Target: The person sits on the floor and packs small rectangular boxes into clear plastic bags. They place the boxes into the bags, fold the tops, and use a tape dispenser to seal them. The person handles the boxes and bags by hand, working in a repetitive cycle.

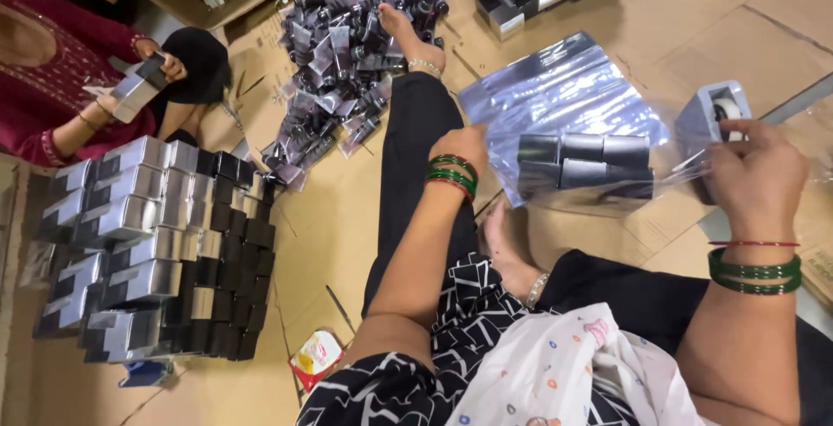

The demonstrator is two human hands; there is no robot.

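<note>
Held between both hands is a clear plastic bag [555,105] with a bundle of small dark boxes [583,161] inside it, lying on the cardboard-covered floor [347,226] in front of the crossed legs. The left hand [462,146] is closed in a narrow grip on the bag's left edge. The right hand [757,174] is closed near the bag's right end, just beside a grey tape dispenser [716,112]; whether plastic or tape is pinched there cannot be told.

Slipping is judged the main risk: the film is smooth and held only at its edges, so the boxes could slide apart or tip out of line if one edge were let go. The film could also be creased or torn if pulled unevenly. A loose pile of small dark items [347,53] lies near the foot [408,37] and could be scattered by a leg movement.
</note>
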